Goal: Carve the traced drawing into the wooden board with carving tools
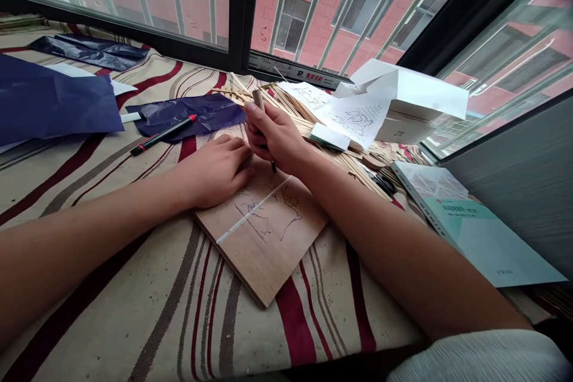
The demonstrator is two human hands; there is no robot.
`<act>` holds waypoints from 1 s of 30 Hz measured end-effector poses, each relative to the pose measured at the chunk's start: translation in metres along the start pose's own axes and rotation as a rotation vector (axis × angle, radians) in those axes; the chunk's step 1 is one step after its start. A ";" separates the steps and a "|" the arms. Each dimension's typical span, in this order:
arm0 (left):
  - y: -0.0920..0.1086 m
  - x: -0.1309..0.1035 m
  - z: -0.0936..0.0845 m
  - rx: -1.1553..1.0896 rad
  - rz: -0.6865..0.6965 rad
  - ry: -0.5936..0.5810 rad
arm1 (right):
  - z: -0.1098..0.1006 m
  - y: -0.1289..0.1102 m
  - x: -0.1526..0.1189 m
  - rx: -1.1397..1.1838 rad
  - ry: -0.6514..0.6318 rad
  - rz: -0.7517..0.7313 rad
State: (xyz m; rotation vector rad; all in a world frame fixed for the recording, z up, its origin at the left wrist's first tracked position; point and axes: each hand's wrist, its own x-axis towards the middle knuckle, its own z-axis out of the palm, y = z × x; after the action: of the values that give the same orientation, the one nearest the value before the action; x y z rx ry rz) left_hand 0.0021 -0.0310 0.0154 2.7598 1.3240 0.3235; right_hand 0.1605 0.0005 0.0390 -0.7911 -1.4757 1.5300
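Observation:
A brown wooden board lies at an angle on the striped cloth, with dark line drawings and a pale strip running across it. My right hand is closed around an upright tool with a light wooden handle; its dark lower end meets the board's far part. Resting palm down over the board's left far edge is my left hand, its fingers lying flat and slightly bent beside the right hand. Whether anything is under the left palm is hidden.
Left lie dark blue sheets and a black-red pen. Behind my right hand are thin wooden strips, drawn papers and a white box. Black scissors and a pale green book lie right. Windows stand behind.

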 end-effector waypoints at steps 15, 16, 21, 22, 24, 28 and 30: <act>-0.001 0.004 -0.001 -0.159 -0.002 -0.034 | 0.011 0.000 -0.006 -0.079 -0.022 -0.016; -0.001 0.004 -0.002 -0.169 -0.003 -0.039 | 0.011 0.000 -0.006 -0.081 -0.013 -0.017; 0.000 0.005 -0.002 -0.168 -0.002 -0.044 | 0.012 0.002 -0.006 -0.115 -0.024 -0.030; 0.000 0.005 -0.002 -0.164 -0.001 -0.045 | 0.012 0.003 -0.006 -0.128 -0.031 -0.038; -0.001 0.005 -0.001 -0.161 -0.002 -0.049 | 0.012 0.006 -0.003 -0.146 -0.029 -0.057; -0.002 0.005 0.000 -0.157 0.004 -0.062 | 0.009 0.013 0.003 -0.157 -0.048 -0.108; -0.002 0.004 0.000 -0.145 -0.003 -0.070 | 0.008 0.014 0.003 -0.158 -0.105 -0.118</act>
State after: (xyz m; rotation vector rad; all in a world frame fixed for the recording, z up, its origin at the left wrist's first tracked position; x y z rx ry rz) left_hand 0.0035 -0.0266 0.0160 2.6249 1.2366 0.3070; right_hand 0.1498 0.0007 0.0262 -0.7100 -1.7064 1.3975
